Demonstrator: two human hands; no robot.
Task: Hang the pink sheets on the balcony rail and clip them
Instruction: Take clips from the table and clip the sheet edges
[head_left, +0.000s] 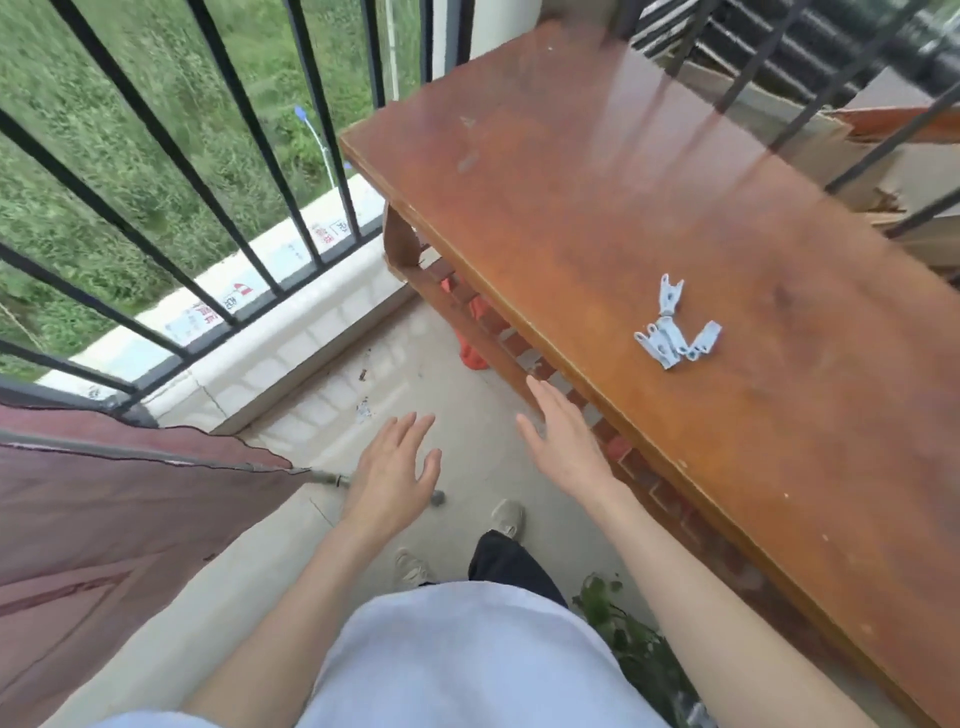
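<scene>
Both my hands are empty, fingers spread: left hand (395, 462) over the floor, right hand (563, 436) beside the table (597, 208) edge. The sheet (104, 509) hangs on a pole (332, 477) at my left, apparently unclipped, though blur hides its far end. The clips (675, 332) lie clustered on the tabletop, well apart from it. The risk, I reckon: wind slides it off before I fetch one, or I knock clips through the railing (171, 171). A plant (618, 618) crowds my feet

Both hands (395, 462) (563, 441) empty, fingers straight; clips (675, 332) on table (597, 171); sheet (104, 509) left.
</scene>
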